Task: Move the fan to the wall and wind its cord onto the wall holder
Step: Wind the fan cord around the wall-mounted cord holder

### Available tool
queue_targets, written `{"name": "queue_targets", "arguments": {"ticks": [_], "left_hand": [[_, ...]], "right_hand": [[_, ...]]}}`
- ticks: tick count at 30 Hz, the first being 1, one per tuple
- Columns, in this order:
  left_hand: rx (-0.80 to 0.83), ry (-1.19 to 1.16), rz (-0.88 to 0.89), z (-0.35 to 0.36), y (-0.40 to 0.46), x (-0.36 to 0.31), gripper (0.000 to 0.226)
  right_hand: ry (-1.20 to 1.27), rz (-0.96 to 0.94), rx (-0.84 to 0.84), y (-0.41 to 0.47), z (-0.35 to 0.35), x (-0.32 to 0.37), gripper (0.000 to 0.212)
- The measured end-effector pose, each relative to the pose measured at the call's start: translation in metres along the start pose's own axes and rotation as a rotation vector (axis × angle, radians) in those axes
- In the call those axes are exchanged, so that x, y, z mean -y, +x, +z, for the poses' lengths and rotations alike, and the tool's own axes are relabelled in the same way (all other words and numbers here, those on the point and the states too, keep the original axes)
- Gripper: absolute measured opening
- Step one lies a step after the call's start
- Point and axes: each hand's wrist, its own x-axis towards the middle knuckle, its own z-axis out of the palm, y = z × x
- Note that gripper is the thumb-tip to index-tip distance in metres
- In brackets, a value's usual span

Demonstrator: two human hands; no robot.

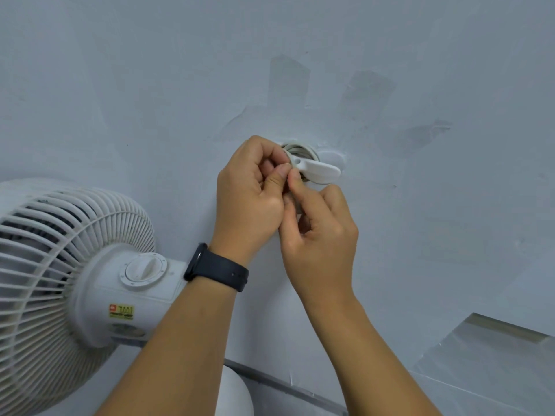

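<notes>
A white standing fan (75, 265) is at the lower left, close against the pale wall, its round base (237, 394) showing below my left forearm. On the wall sits a white cord holder (318, 169) with several grey loops of cord (300, 150) wound behind its front tab. My left hand (252, 199), with a dark watch on the wrist, is closed at the holder's left side, thumb and fingers pinching the cord. My right hand (318, 232) comes from below, its thumb and forefinger pinching the same spot just under the tab. The cord's end is hidden by my fingers.
The pale blue-grey wall (420, 85) fills most of the view, with patched marks above the holder. A grey skirting strip (285, 385) runs along the floor, and a shiny tiled floor (495, 370) shows at the lower right.
</notes>
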Motion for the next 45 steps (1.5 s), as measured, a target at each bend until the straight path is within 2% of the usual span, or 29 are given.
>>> {"name": "queue_targets", "arguments": {"ticks": [5,12,19,27,35,41,45], "left_hand": [[0.004,0.027,0.000,0.001,-0.003,0.000,0.022],[-0.014,0.059,0.056,0.002,-0.003,0.001,0.019],[-0.065,0.052,0.023,0.005,-0.006,-0.004,0.021],[-0.026,0.015,-0.033,0.004,-0.007,-0.010,0.023],[0.022,-0.249,-0.200,-0.002,-0.001,-0.015,0.008],[0.061,-0.298,-0.202,-0.009,0.006,-0.016,0.009],[0.038,-0.252,-0.176,-0.007,0.007,-0.020,0.007]], "right_hand": [[-0.086,-0.045,-0.021,-0.006,0.005,-0.006,0.036],[-0.138,-0.074,-0.039,0.000,0.005,-0.015,0.030],[-0.171,-0.025,-0.035,0.003,0.005,-0.011,0.016],[-0.320,0.021,-0.055,0.001,0.004,-0.004,0.013],[-0.133,0.117,-0.044,-0.001,-0.005,-0.009,0.036],[0.085,0.261,-0.120,0.002,0.001,0.003,0.027],[0.119,0.310,-0.114,0.005,0.000,0.009,0.023]]}}
